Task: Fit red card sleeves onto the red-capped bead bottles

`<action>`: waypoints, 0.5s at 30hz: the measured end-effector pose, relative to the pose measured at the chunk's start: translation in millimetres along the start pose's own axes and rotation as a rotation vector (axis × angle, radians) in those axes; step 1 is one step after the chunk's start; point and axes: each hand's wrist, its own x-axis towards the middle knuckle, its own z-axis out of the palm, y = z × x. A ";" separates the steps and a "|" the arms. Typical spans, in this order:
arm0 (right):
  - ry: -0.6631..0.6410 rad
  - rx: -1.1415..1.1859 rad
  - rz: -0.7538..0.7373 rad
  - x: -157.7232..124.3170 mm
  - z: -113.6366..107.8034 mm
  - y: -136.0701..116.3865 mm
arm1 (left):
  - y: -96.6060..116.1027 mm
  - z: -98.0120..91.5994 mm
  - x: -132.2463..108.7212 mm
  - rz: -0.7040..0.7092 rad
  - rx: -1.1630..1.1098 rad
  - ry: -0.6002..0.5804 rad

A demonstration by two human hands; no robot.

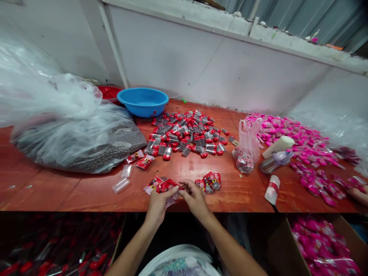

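Observation:
My left hand (158, 202) and my right hand (194, 198) meet at the front edge of the red-brown table (86, 188). Both pinch a small red packet (168, 186) between them, fingers closed on it. A red-and-white packet (152, 184) lies just left of the hands. A little cluster of red packets (209, 181) sits just right of my right hand. Farther back lies a pile of small clear vials with red caps (186, 135).
A big clear bag of dark pellets (77, 142) fills the left. A blue basin (143, 101) stands at the back. Pink-capped vials (301, 145), a small plastic bag (247, 147) and a tape roll (271, 189) lie right. Boxes of packed goods sit below the table.

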 end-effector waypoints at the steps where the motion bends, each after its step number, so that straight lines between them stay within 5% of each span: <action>1: -0.034 -0.021 -0.012 5.2 0.7 -1.3 | 3.8 -4.3 0.6 0.010 -0.007 0.005; 6: -0.244 -0.194 -0.072 56.9 -6.5 -7.0 | 20.1 -21.5 7.2 0.069 -0.066 0.101; 11: 0.211 -0.680 0.012 135.1 -16.2 -6.2 | 27.1 -25.3 15.4 0.077 -0.168 0.183; 15: 0.221 -0.889 0.085 158.0 -8.2 3.8 | 29.3 -24.0 21.4 -0.036 -0.290 0.201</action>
